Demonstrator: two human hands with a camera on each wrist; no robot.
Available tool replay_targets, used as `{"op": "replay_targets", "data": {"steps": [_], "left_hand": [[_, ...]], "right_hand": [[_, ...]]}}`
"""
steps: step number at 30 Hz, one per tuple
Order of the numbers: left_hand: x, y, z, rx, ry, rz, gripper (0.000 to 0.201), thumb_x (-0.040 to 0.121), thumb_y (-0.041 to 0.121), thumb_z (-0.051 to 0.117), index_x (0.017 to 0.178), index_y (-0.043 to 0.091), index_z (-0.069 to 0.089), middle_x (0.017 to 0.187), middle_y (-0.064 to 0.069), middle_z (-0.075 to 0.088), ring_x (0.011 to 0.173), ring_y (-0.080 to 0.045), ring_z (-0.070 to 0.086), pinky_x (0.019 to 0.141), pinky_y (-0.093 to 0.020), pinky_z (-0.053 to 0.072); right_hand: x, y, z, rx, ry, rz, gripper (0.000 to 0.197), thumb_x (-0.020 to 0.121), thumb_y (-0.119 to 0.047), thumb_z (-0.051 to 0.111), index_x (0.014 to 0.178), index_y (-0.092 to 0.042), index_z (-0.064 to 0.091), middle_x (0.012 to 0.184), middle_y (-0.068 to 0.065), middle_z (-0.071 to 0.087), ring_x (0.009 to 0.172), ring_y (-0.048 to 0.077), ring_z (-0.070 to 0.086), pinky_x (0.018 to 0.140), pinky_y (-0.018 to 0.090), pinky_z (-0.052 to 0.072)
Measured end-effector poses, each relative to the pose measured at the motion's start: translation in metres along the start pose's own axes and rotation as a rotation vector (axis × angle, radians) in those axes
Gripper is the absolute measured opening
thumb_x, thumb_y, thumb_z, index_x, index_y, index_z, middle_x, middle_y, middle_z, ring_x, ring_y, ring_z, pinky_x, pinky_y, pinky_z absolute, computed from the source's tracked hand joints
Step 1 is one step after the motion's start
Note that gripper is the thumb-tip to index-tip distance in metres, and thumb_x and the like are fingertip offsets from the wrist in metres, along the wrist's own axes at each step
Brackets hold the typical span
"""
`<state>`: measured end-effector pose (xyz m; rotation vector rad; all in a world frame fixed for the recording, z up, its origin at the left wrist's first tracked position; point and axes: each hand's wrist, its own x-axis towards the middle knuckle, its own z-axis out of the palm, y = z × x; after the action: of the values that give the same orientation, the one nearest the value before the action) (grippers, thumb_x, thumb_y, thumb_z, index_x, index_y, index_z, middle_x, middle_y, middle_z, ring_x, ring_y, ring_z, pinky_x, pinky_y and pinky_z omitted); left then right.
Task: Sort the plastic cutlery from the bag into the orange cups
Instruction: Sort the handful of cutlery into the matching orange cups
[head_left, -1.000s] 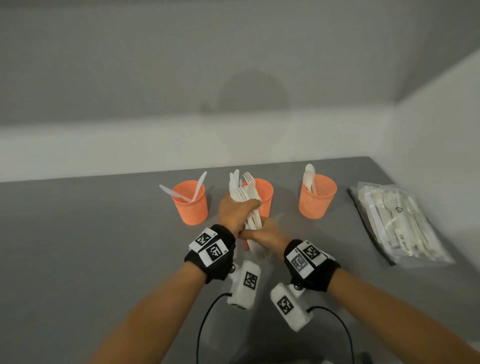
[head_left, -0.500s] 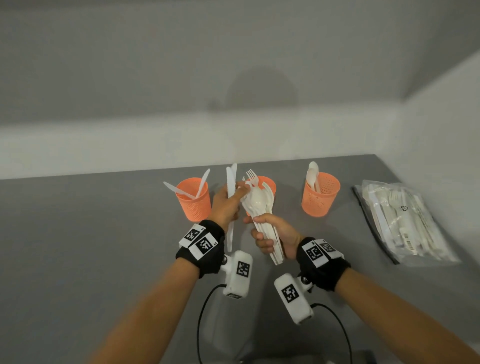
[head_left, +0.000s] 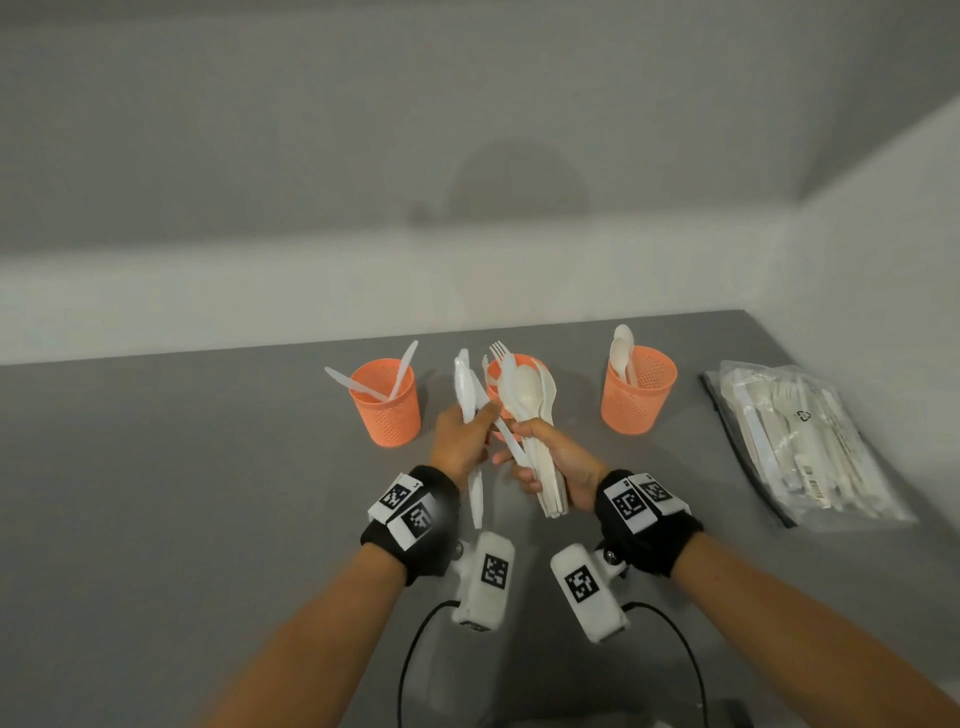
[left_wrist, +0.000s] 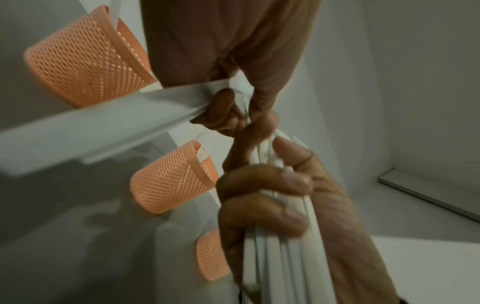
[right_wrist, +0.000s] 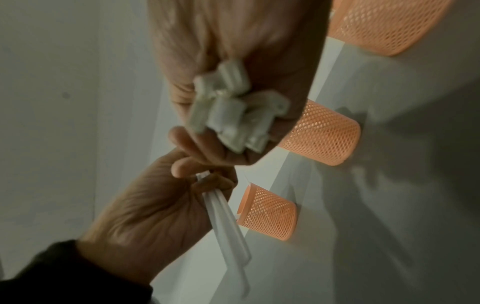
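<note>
Mid-sort: knives (head_left: 470, 410) gripped in the left hand (head_left: 460, 441), a mixed bundle (head_left: 540, 457) clutched in the right hand (head_left: 558, 460), so knives probably get dropped into the left cup (head_left: 387, 410) next.

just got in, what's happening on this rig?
A person is sorting white plastic cutlery into three orange cups. The left hand grips a few knives; the right hand holds a mixed bundle with spoons on top. The left cup has knives, the right cup spoons. The bag remains fairly full.
</note>
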<state>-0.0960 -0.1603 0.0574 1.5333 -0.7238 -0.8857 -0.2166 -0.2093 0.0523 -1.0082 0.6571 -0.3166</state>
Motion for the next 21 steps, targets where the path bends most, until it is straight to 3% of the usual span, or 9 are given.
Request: {"op": "replay_targets", "data": {"steps": [2,5,9,11,13,16,21], "left_hand": [[-0.002,-0.004,0.001,0.039,0.006,0.003,0.026,0.094,0.02,0.049,0.071,0.014,0.057,0.06,0.0,0.054,0.045,-0.005,0.051,0.046,-0.016,0.04],[0.004,-0.005,-0.001,0.066,0.114,0.015,0.032,0.098,0.024,0.042,0.069,0.014,0.052,0.061,-0.001,0.051,0.053,-0.012,0.047,0.052,-0.022,0.037],[0.019,0.005,-0.007,-0.081,0.223,0.042,0.031,0.1,0.026,0.035,0.075,0.015,0.049,0.061,-0.003,0.058,0.055,-0.018,0.057,0.056,-0.028,0.046],[0.024,0.015,-0.009,-0.158,0.211,0.064,0.026,0.1,0.025,0.037,0.077,0.016,0.047,0.05,0.0,0.05,0.042,-0.013,0.053,0.051,-0.028,0.046],[0.03,0.023,-0.011,-0.156,0.179,0.06,0.02,0.097,0.02,0.044,0.079,0.014,0.049,0.037,0.008,0.04,0.029,-0.005,0.038,0.042,-0.023,0.038],[0.035,0.025,-0.009,-0.041,0.068,-0.016,0.01,0.091,0.021,0.055,0.087,0.012,0.057,0.035,0.011,0.032,0.028,-0.004,0.026,0.034,-0.015,0.025],[0.035,0.022,-0.001,-0.001,-0.024,-0.036,0.012,0.087,0.023,0.062,0.084,0.013,0.058,0.031,0.011,0.039,0.027,-0.003,0.029,0.032,-0.014,0.025]], "right_hand": [[0.001,0.0,0.0,-0.038,0.007,0.006,0.018,0.095,-0.026,0.04,0.104,-0.016,0.054,0.08,0.008,0.066,0.04,0.005,0.046,0.039,0.015,0.038],[0.002,0.001,-0.003,-0.078,0.012,0.018,0.019,0.096,-0.027,0.041,0.104,-0.018,0.056,0.088,0.011,0.068,0.051,0.01,0.061,0.049,0.02,0.05],[0.003,-0.001,-0.007,-0.028,0.01,0.042,0.021,0.096,-0.023,0.043,0.108,-0.011,0.055,0.09,0.016,0.068,0.068,0.021,0.07,0.061,0.029,0.058],[0.003,-0.001,-0.009,-0.059,0.048,0.056,0.019,0.095,-0.022,0.044,0.107,-0.01,0.053,0.084,0.013,0.064,0.059,0.018,0.067,0.057,0.028,0.057],[0.004,0.0,-0.011,-0.105,0.074,0.063,0.017,0.095,-0.023,0.045,0.105,-0.012,0.053,0.067,0.004,0.058,0.045,0.012,0.055,0.049,0.024,0.05],[0.007,0.001,-0.012,-0.131,0.057,0.071,0.015,0.094,-0.024,0.043,0.102,-0.016,0.054,0.049,-0.006,0.045,0.036,0.006,0.036,0.041,0.018,0.036],[0.011,-0.003,-0.01,-0.141,0.023,0.073,0.015,0.095,-0.028,0.045,0.102,-0.018,0.054,0.046,-0.008,0.042,0.035,0.004,0.033,0.039,0.017,0.032]]}}
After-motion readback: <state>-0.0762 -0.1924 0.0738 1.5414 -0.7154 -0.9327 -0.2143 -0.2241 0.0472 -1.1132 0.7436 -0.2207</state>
